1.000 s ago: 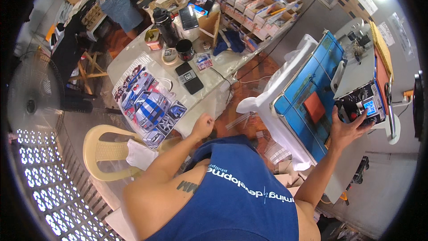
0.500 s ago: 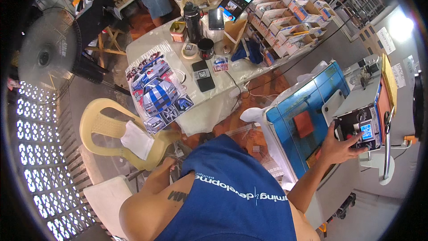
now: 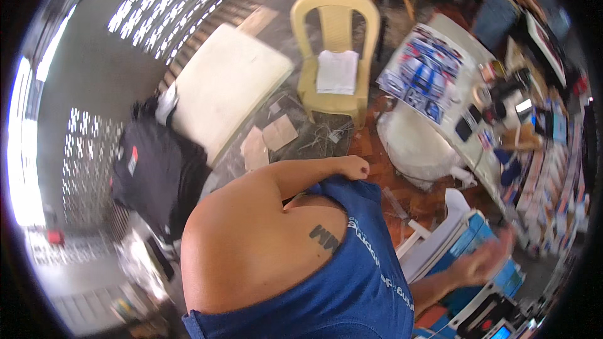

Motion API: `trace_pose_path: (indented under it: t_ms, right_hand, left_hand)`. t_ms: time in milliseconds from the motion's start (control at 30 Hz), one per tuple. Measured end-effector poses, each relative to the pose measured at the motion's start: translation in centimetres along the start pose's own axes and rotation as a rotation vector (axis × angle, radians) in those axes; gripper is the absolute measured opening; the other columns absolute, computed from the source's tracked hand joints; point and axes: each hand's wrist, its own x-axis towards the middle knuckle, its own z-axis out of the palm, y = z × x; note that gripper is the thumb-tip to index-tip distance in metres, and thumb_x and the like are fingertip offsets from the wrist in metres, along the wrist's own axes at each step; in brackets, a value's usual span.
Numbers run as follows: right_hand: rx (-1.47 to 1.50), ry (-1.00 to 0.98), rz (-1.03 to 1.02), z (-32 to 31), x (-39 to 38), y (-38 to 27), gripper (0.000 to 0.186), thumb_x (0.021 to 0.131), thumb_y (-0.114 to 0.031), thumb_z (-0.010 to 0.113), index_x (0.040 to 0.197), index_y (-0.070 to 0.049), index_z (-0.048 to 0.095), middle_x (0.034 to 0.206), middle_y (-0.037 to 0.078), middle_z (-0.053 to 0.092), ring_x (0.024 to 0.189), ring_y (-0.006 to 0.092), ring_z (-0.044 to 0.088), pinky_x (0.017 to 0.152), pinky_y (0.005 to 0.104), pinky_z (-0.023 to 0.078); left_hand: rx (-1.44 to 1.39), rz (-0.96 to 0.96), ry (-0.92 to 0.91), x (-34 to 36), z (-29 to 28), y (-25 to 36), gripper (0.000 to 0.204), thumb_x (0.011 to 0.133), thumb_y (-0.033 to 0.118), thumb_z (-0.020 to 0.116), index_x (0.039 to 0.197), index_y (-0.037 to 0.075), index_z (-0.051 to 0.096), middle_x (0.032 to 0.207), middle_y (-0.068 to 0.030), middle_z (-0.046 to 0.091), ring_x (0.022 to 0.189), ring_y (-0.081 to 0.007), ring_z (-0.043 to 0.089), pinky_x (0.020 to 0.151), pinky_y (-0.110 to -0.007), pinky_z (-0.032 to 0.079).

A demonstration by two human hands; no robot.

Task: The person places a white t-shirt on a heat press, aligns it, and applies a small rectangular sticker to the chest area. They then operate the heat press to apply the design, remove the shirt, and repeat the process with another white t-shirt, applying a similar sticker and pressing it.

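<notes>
My left hand (image 3: 352, 167) is closed in a loose fist just above my blue shirt; whether anything is inside it is hidden. My right hand (image 3: 483, 257) is smeared by motion over the blue heat press (image 3: 460, 248), clear of the black control panel (image 3: 480, 314) with its lit display below it. A printed car sheet (image 3: 419, 70) lies on the white table (image 3: 466, 157) at the upper right, beside a phone (image 3: 468, 122), cups and a bottle. A yellow plastic chair (image 3: 333, 25) with a white folded cloth (image 3: 337, 72) on its seat stands ahead.
A white folding table (image 3: 223, 81) stands at upper left, a black draped pile (image 3: 154, 176) beside it. Pieces of tan paper (image 3: 279, 132) lie on the floor. Rows of small boxes (image 3: 546, 188) fill the right. Another person (image 3: 493, 16) stands at the upper right.
The view has swung to the left, bringing the folding table and black pile in. My right hand has left the control panel and is moving. My left hand stays closed near my shirt.
</notes>
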Motion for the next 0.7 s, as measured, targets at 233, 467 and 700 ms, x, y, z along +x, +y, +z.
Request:
trace_pose_path:
  t_ms: [233,467,700]
  right_hand:
    - [-0.058,-1.134,0.341,15.6,-15.2,12.7,0.031,0.091,-0.026,0.07,0.112,-0.003,0.07,0.101,0.017,0.073,0.098,0.026,0.07,0.086,0.0384,0.053]
    - [-0.267,-1.424,0.607,14.0,-43.9,29.7,0.037,0.089,-0.032,0.067,0.114,-0.006,0.072,0.11,0.02,0.072,0.105,0.0309,0.069,0.092,0.0438,0.053]
    - [-0.598,-1.796,0.404,16.7,-39.8,18.5,0.036,0.089,-0.03,0.066,0.111,-0.002,0.073,0.106,0.019,0.073,0.092,0.0305,0.071,0.083,0.0412,0.055]
  left_hand:
    - [-0.03,-0.531,0.586,-15.0,3.9,-20.0,0.033,0.083,0.032,0.061,0.097,0.006,0.075,0.095,-0.0187,0.074,0.092,-0.036,0.071,0.081,-0.048,0.055]
    - [-0.079,-0.91,0.111,-31.8,14.0,-34.1,0.029,0.087,0.026,0.058,0.1,0.006,0.075,0.106,-0.0179,0.073,0.099,-0.0368,0.071,0.085,-0.048,0.056]
    - [-0.181,-0.866,-0.178,-33.3,15.5,-39.0,0.038,0.093,0.033,0.054,0.112,0.006,0.074,0.121,-0.0195,0.069,0.109,-0.0352,0.068,0.094,-0.047,0.052]
